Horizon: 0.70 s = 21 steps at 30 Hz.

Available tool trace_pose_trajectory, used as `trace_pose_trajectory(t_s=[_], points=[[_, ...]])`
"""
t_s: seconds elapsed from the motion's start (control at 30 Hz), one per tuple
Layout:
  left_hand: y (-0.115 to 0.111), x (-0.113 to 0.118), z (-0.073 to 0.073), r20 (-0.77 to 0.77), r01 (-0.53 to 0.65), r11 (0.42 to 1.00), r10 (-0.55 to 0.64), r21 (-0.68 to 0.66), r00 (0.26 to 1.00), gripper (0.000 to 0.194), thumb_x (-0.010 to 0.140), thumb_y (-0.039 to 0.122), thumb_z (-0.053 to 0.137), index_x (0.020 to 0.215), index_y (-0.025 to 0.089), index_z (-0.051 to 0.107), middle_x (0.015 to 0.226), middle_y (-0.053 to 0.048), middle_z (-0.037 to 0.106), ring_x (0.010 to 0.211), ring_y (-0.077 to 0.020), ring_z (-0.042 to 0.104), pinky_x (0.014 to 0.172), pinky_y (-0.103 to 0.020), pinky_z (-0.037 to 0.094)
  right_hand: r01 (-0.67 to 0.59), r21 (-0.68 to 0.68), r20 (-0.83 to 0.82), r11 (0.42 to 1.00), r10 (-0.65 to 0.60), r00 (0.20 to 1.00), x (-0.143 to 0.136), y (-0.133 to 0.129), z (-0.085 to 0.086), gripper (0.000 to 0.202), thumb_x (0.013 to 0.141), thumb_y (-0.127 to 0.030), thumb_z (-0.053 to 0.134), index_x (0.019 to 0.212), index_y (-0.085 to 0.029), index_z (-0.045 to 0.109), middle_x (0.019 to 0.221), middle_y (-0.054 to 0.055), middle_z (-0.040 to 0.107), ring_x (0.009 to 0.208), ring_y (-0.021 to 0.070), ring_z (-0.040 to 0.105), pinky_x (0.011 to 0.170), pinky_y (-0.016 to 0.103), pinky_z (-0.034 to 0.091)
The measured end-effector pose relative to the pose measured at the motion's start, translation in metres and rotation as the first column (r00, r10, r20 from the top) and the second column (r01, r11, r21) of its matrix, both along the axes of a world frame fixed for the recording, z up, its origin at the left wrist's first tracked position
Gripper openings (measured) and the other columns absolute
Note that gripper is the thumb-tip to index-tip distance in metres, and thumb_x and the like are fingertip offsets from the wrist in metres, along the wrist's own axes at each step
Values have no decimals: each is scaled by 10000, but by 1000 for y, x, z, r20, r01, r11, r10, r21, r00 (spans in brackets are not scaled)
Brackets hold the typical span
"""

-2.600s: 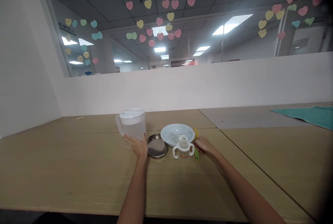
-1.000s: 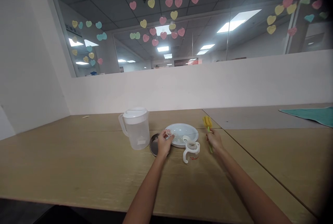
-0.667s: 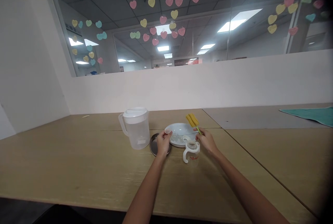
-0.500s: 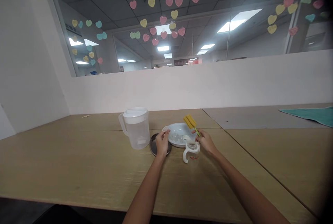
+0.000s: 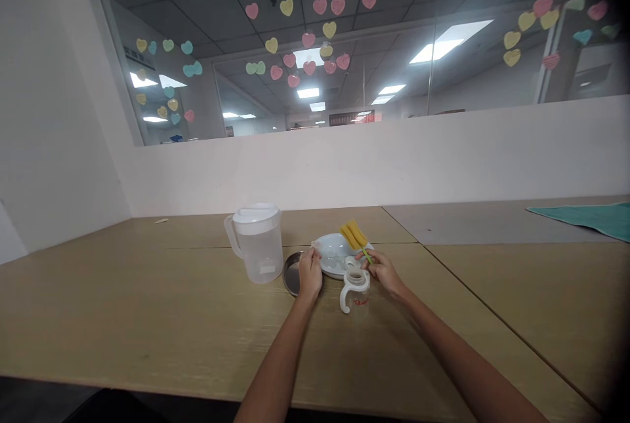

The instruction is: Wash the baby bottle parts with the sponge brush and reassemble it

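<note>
My right hand (image 5: 384,272) is closed around the green stem of a sponge brush (image 5: 355,235) whose yellow head points up and left over the white basin (image 5: 331,273). Just below that hand, a clear baby bottle (image 5: 360,303) with a white handled collar and red print stands on the table. My left hand (image 5: 310,272) pinches a small pale round piece (image 5: 315,246) by the basin's left rim; the fingers cover most of it. Beneath the left hand lies a round metal dish (image 5: 291,273), partly hidden. Some clear pieces rest inside the basin.
A translucent pitcher (image 5: 263,252) with a white lid stands left of the dish. A teal cloth (image 5: 590,218) lies at the far right. Behind the wooden table (image 5: 147,305) rises a white wall (image 5: 344,170) with a window above.
The sponge brush and my right hand have shifted slightly left. The pale round piece has turned and shows less. The bottle sits a little farther left and nearer in the view.
</note>
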<state>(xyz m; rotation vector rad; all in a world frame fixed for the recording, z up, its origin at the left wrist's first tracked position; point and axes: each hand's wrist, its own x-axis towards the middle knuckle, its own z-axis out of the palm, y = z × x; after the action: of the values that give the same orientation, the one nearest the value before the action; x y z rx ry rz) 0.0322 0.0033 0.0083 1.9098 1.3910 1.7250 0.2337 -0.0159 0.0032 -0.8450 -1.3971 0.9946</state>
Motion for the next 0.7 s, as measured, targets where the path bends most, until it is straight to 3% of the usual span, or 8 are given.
trace_pose_trajectory(t_s=[0.13,0.3,0.47,0.7], points=[[1,-2,0,8,20,1000,-20,-8,1000,277,838,335,421,785,196,654,775,-36,662,775,-177,568,760,-286,394,-36,55,67,998,32,997,-5,-6,0,249,542,-197,468,763,-166,579,470,-64,420,440,91,373,458,216,281],[3,-3,-1,90,48,996,-41,-72,995,278,799,388,494,779,199,696,850,-57,708,885,-218,618,827,-312,412,109,130,180,986,-131,975,-4,-7,-3,85,626,-246,461,641,-185,519,493,-48,453,485,112,436,494,222,326],[4,-1,-4,139,107,991,-95,-78,986,306,782,412,524,883,188,706,867,-66,717,902,-219,635,853,-322,431,167,207,253,964,-218,943,-2,-4,-4,59,595,-204,441,572,-187,492,471,-39,468,497,120,440,505,220,320],[2,-1,-1,100,41,999,-38,-27,994,324,794,428,522,957,211,699,918,-63,709,895,-209,617,861,-323,418,237,286,315,928,-325,892,0,-8,0,66,587,-206,419,561,-190,477,472,-35,461,498,118,416,516,224,301]])
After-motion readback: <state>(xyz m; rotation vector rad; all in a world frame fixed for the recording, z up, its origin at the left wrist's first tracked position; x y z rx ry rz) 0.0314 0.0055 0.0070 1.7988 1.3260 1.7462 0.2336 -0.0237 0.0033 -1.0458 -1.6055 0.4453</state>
